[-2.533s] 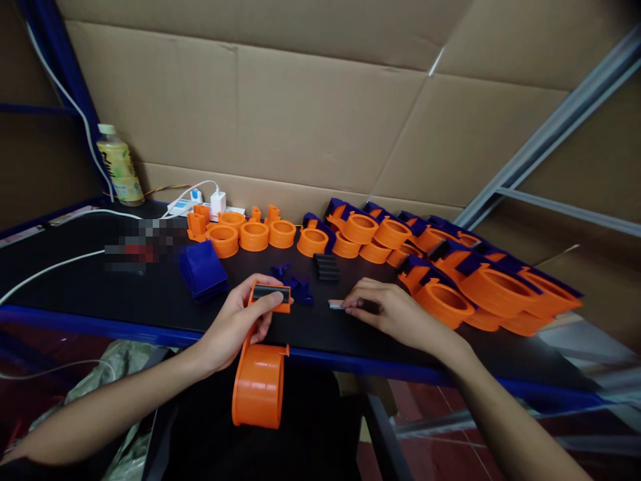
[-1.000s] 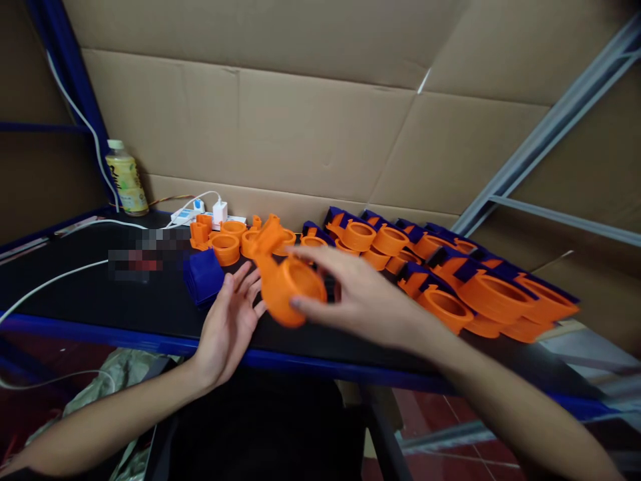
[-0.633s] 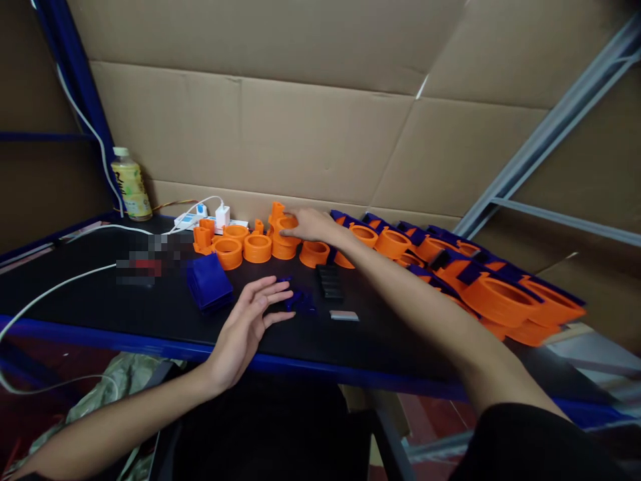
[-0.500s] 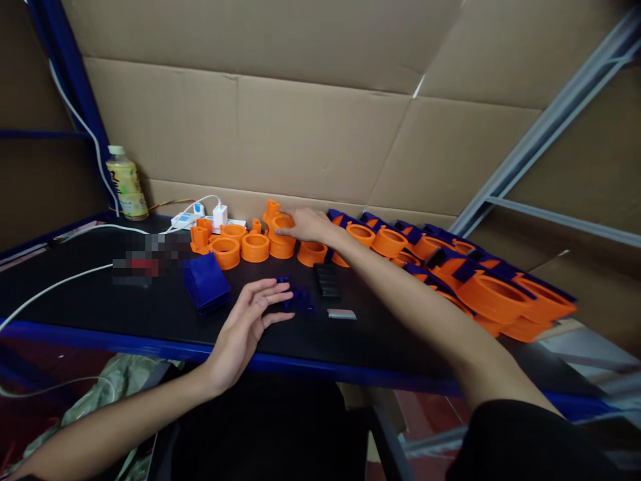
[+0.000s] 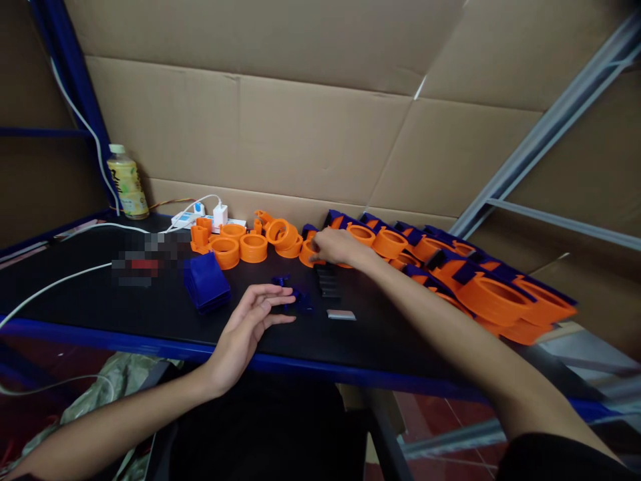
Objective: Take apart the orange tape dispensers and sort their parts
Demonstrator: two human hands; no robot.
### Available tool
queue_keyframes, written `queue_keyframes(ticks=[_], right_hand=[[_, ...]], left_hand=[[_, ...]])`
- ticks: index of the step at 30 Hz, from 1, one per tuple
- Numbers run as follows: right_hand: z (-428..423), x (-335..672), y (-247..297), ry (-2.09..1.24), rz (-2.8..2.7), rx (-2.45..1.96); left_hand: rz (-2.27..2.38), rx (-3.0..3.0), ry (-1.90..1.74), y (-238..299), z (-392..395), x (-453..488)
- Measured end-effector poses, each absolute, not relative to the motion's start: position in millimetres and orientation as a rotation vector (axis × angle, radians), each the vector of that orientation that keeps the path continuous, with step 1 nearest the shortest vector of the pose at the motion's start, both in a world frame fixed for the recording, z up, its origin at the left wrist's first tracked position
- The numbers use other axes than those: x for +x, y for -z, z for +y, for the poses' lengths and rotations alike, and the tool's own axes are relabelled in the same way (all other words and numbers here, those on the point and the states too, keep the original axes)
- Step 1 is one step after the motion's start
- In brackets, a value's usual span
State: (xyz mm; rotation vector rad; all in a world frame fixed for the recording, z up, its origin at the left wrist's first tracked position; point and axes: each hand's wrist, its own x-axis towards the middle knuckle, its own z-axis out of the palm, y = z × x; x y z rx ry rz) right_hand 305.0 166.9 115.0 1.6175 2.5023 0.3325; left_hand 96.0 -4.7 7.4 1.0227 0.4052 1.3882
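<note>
The left hand (image 5: 245,329) points toward two o'clock, fingers loosely parted; the right hand (image 5: 341,246) reaches toward ten o'clock, fingers partly hiding an orange ring (image 5: 305,254), grip unclear.

A yellow-labelled bottle (image 5: 127,186) stands at ten o'clock on the black tabletop (image 5: 125,310), a white charger (image 5: 220,215) at eleven. Cardboard panels (image 5: 310,137) rise at twelve, a grey metal frame (image 5: 543,119) slants at two; a crumpled sack (image 5: 123,369) slumps below, at eight.

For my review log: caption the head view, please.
Right hand at an orange ring, left hand half-open beside small blue parts on a black table.
</note>
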Motion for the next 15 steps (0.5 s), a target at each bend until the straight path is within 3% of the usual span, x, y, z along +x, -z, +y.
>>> queue_keyframes(ticks=[15], right_hand=[[161,314,-130,-0.606,2.586,1.668]], left_hand=[[0.416,1.059,-1.349,-9,-4,96]])
